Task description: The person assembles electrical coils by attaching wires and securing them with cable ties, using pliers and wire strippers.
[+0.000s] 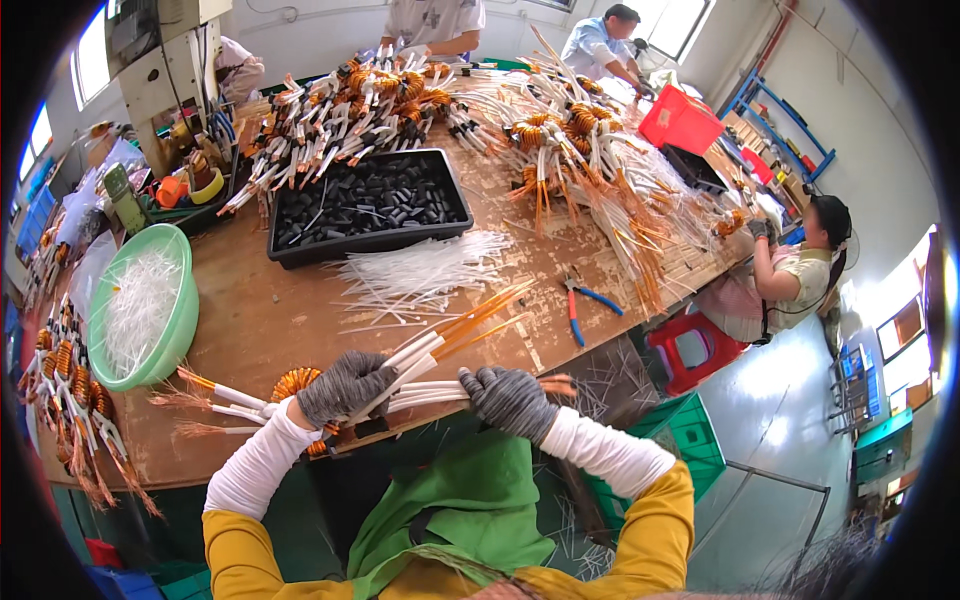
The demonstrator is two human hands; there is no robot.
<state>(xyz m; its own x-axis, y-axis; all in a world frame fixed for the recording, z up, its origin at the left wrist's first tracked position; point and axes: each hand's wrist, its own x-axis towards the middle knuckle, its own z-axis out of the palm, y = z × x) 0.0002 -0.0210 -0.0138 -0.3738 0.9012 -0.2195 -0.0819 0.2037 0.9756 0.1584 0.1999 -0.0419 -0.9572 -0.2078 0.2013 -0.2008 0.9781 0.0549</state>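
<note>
Near the table's front edge, my left hand [345, 388], in a grey glove, is closed round white-sleeved leads [412, 352] of a copper-wound ring coil [297, 381]. Part of the coil is hidden behind that hand and sleeve. Some leads slant up to the right and end in long bare copper strands [490, 312]. My right hand [510, 402], gloved too, grips a lower bundle of white leads [428, 395], whose copper ends [557, 384] stick out past it. More leads with frayed copper ends [180, 400] point left from the coil.
Ahead lie white cable ties [425, 275], a black tray [370, 250] of short black sleeves and cutting pliers [575, 310]. A green basin [183, 330] of white strips stands left. Coils [400, 90] pile up behind. A co-worker [790, 270] sits at right; others work at the back.
</note>
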